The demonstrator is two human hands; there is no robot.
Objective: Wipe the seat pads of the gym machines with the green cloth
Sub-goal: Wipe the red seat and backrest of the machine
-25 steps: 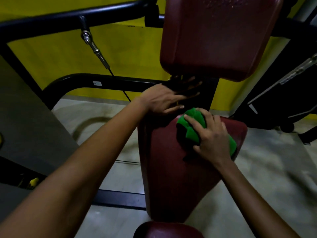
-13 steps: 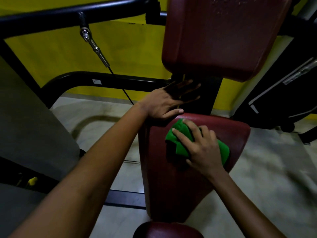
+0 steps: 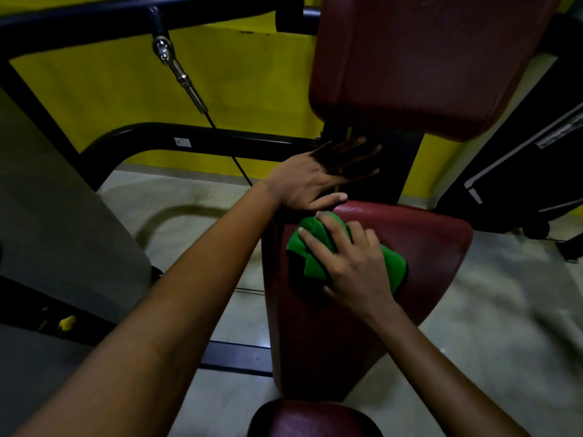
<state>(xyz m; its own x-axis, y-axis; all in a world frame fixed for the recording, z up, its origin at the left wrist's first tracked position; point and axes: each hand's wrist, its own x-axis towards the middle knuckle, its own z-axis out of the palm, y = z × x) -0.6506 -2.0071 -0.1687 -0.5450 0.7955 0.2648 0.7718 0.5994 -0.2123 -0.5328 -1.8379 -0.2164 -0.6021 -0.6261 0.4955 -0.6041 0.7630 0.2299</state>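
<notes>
A dark red seat pad (image 3: 426, 247) of a gym machine fills the middle of the view. The green cloth (image 3: 307, 250) lies bunched on its far left part. My right hand (image 3: 350, 266) lies on top of the cloth with spread fingers and presses it onto the pad. My left hand (image 3: 312, 181) rests flat at the pad's far left corner, its fingers stretched into the shadow by the black post (image 3: 400, 165). Above hangs the dark red back pad (image 3: 419, 61).
Black frame tubes (image 3: 189, 138) and a steel cable fitting (image 3: 179, 70) run at the left before a yellow wall (image 3: 246, 83). Another red pad (image 3: 315, 419) shows at the bottom edge. A black machine (image 3: 520, 171) stands at the right on the pale floor (image 3: 498, 326).
My right hand has slid the green cloth leftward and a little nearer across the seat pad. My left hand has stayed at the pad's far corner.
</notes>
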